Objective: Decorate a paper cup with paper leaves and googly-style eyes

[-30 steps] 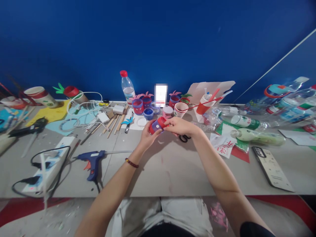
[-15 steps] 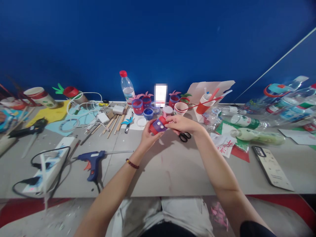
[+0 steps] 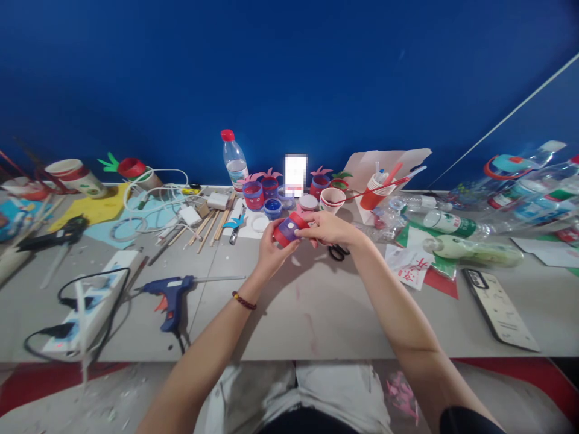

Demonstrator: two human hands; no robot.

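Above the middle of the grey table (image 3: 316,313), both my hands hold a small red paper cup (image 3: 288,230) wrapped in a purple band with white dots. My left hand (image 3: 270,253) cradles it from below and the left. The fingers of my right hand (image 3: 331,229) pinch the cup's rim end on the right. Black scissors (image 3: 337,251) lie on the table just under my right wrist. Similar decorated red-and-purple cups (image 3: 253,194) with pink paper tops stand in a row behind.
A blue glue gun (image 3: 169,290) and a white power strip (image 3: 90,301) with cables lie at the left. Wooden sticks (image 3: 212,224), a water bottle (image 3: 233,158), plastic bottles (image 3: 452,224) and a phone (image 3: 497,308) crowd the back and right.
The cup has turned a little in my hands, and my right fingers have shifted along its rim. The hands stay in about the same place.
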